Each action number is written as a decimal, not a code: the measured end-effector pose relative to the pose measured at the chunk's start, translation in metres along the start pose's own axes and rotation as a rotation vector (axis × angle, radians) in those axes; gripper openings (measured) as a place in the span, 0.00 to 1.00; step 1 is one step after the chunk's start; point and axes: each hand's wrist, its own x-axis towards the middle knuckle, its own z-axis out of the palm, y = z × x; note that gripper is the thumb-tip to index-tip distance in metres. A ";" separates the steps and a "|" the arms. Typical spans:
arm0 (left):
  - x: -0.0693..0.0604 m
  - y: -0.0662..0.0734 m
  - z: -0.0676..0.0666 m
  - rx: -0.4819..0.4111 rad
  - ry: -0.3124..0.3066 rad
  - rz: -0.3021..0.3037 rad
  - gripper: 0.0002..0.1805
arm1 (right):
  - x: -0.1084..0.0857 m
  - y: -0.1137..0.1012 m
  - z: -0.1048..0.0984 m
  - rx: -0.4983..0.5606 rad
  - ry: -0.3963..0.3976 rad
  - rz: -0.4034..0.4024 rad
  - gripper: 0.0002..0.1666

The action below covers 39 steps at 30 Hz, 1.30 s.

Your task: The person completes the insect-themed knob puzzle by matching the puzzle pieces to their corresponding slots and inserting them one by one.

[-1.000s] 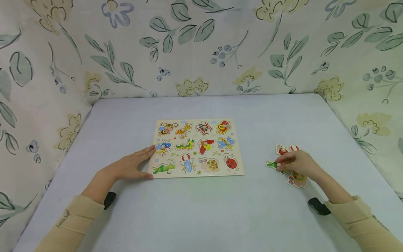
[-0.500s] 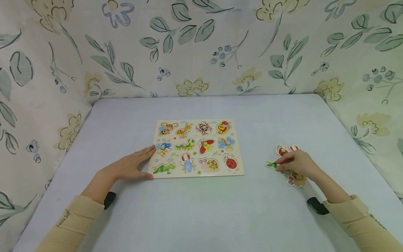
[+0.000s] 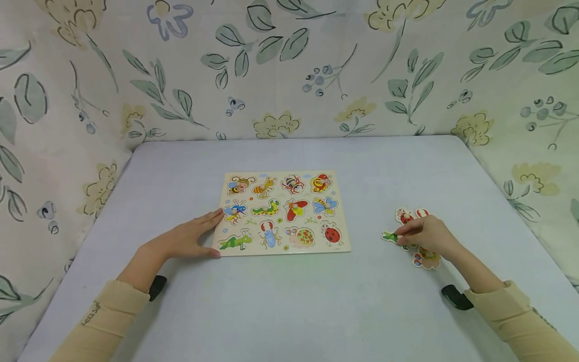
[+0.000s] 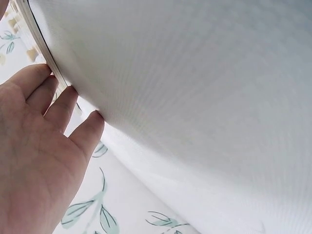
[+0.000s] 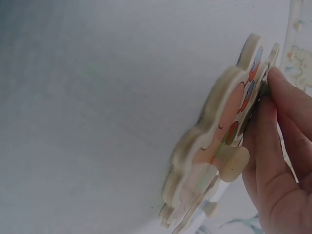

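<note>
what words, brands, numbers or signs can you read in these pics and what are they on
None reads clearly.
Left sleeve: dark lettering, too blurred to read.
Right sleeve: dark marks along its edge, unreadable.
Puzzle board: a tiny mark near its lower right corner in the head view, too small to read.

Right hand (image 5: 282,170) pinches green piece (image 5: 264,89), mostly hidden; scalloped wooden piece (image 5: 228,107) with pale knob (image 5: 233,163) just beside; white tabletop (image 5: 97,122); floral cloth (image 5: 303,61)

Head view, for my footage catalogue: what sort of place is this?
Probably a tabletop play or filming corner: a white table, a floral backdrop behind and beside it, and a bug puzzle board.
</note>
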 end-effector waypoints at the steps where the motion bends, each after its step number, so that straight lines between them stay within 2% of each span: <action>1: 0.000 0.000 0.000 0.000 0.000 0.000 0.57 | 0.000 0.000 0.000 -0.003 0.001 0.000 0.16; 7: 0.000 0.000 0.000 0.001 -0.002 -0.007 0.57 | 0.002 -0.003 0.002 -0.011 0.000 0.015 0.13; 21: 0.002 -0.003 0.001 0.012 -0.004 -0.009 0.58 | 0.008 -0.016 0.001 -0.010 0.001 -0.045 0.11; 28: 0.002 -0.001 0.000 0.004 -0.008 -0.017 0.58 | 0.012 -0.024 0.008 0.004 -0.009 -0.090 0.10; 39: 0.003 -0.001 0.000 0.010 0.002 -0.005 0.58 | 0.021 -0.039 0.018 -0.007 -0.024 -0.089 0.10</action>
